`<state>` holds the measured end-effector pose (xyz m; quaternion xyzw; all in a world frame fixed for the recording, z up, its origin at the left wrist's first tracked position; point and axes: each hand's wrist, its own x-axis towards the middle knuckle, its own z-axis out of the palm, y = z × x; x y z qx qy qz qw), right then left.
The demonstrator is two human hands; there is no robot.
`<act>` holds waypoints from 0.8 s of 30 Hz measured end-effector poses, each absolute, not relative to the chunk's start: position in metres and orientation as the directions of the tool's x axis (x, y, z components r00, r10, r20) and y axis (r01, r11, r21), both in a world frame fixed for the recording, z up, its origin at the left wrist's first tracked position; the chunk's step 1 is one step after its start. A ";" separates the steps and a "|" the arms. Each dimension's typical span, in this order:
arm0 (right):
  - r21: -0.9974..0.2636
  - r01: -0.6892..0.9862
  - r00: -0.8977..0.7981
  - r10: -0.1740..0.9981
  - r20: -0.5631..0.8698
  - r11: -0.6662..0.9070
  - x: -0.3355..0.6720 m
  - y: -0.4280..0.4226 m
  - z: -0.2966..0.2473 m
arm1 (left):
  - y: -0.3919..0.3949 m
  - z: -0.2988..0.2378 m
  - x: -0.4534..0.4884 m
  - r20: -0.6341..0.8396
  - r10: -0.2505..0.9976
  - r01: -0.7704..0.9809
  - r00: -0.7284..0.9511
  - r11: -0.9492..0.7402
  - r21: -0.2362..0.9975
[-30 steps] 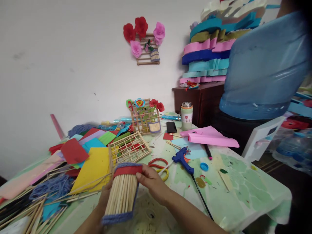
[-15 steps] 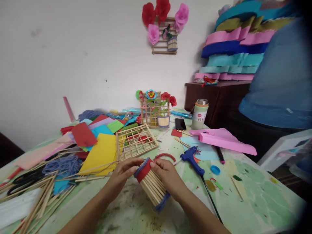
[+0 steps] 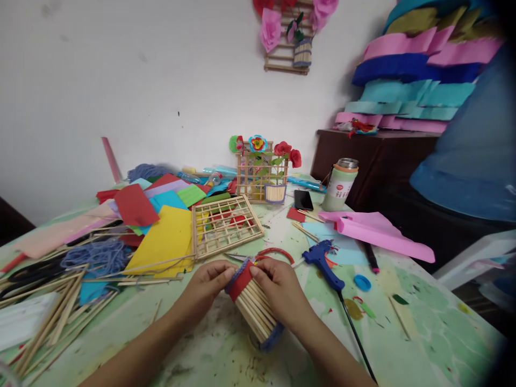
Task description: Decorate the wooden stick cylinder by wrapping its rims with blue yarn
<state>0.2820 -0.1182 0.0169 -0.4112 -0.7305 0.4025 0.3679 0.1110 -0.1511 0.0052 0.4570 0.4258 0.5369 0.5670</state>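
Between my hands is a small basket of wooden sticks, tilted above the table. Blue yarn trims both its ends, and a red band runs below the upper trim. My right hand grips its right side, thumb over the red band. With fingertips pinched at the upper left corner, my left hand holds the blue yarn edge. Just beyond the basket lie red-handled scissors, partly hidden by my hands. A blue glue gun rests to the right of my right hand.
A stick lattice lies ahead, before an upright lattice with paper flowers. Coloured paper, blue yarn and loose sticks cover the left. A bottle, phone and pink paper are at right.
My left fingers have closed into a pinch on the basket's upper edge. The view has shifted, so the scissors show more. The basket stays between both hands.
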 end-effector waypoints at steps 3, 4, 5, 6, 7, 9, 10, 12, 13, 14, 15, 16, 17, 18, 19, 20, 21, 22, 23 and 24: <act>-0.815 0.386 -0.358 0.885 0.299 0.432 0.283 -0.120 0.018 | -0.152 0.004 0.111 -0.025 0.998 -0.191 0.051 0.035 0.981; -0.773 0.414 -0.338 0.869 0.360 0.481 0.284 -0.120 0.018 | -0.153 0.003 0.111 -0.037 0.999 -0.179 0.036 0.043 0.983; -0.720 0.438 -0.322 0.842 0.433 0.538 0.284 -0.120 0.018 | -0.153 0.003 0.112 -0.048 0.999 -0.170 0.018 0.050 0.984; -0.659 0.455 -0.316 0.800 0.510 0.599 0.285 -0.120 0.018 | -0.153 0.003 0.113 -0.058 0.998 -0.162 0.003 0.058 0.985; -0.595 0.463 -0.324 0.750 0.576 0.657 0.286 -0.120 0.017 | -0.153 0.003 0.114 -0.069 0.998 -0.153 -0.006 0.067 0.986; -0.485 0.458 -0.374 0.656 0.655 0.745 0.287 -0.120 0.016 | -0.154 0.005 0.115 -0.091 0.996 -0.138 -0.012 0.089 0.986; -0.441 0.457 -0.399 0.621 0.674 0.773 0.286 -0.119 0.015 | -0.154 0.005 0.116 -0.098 0.995 -0.138 -0.014 0.095 0.986; -0.369 0.466 -0.442 0.572 0.691 0.805 0.286 -0.118 0.013 | -0.155 0.007 0.116 -0.103 0.995 -0.141 -0.019 0.099 0.985; -0.344 0.470 -0.458 0.558 0.692 0.813 0.285 -0.117 0.012 | -0.155 0.007 0.116 -0.103 0.994 -0.138 -0.024 0.099 0.986; -0.326 0.473 -0.472 0.548 0.691 0.818 0.284 -0.117 0.011 | -0.155 0.007 0.115 -0.102 0.994 -0.131 -0.028 0.097 0.987; -0.314 0.475 -0.485 0.542 0.686 0.822 0.284 -0.116 0.010 | -0.156 0.007 0.115 -0.099 0.995 -0.121 -0.031 0.094 0.988; -0.307 0.477 -0.495 0.540 0.680 0.824 0.284 -0.115 0.009 | -0.156 0.008 0.115 -0.095 0.995 -0.110 -0.032 0.091 0.990; -0.303 0.480 -0.502 0.541 0.674 0.823 0.284 -0.115 0.009 | -0.156 0.008 0.114 -0.091 0.995 -0.100 -0.031 0.087 0.991; -0.300 0.484 -0.507 0.543 0.669 0.822 0.284 -0.114 0.009 | -0.156 0.008 0.114 -0.087 0.996 -0.093 -0.030 0.084 0.992; -0.297 0.488 -0.511 0.544 0.665 0.821 0.284 -0.114 0.009 | -0.157 0.009 0.115 -0.086 0.996 -0.086 -0.027 0.083 0.993; -0.292 0.490 -0.516 0.543 0.663 0.822 0.284 -0.114 0.009 | -0.157 0.009 0.115 -0.086 0.996 -0.081 -0.024 0.083 0.993; -0.286 0.490 -0.524 0.540 0.659 0.824 0.284 -0.114 0.010 | -0.157 0.010 0.115 -0.085 0.996 -0.076 -0.021 0.084 0.994; -0.280 0.490 -0.532 0.538 0.654 0.826 0.284 -0.115 0.010 | -0.157 0.011 0.116 -0.084 0.996 -0.071 -0.019 0.083 0.994; -0.274 0.490 -0.540 0.535 0.649 0.827 0.284 -0.115 0.010 | -0.157 0.011 0.116 -0.084 0.996 -0.067 -0.019 0.083 0.994; -0.267 0.491 -0.550 0.533 0.643 0.829 0.284 -0.115 0.010 | -0.158 0.012 0.116 -0.085 0.996 -0.065 -0.020 0.084 0.994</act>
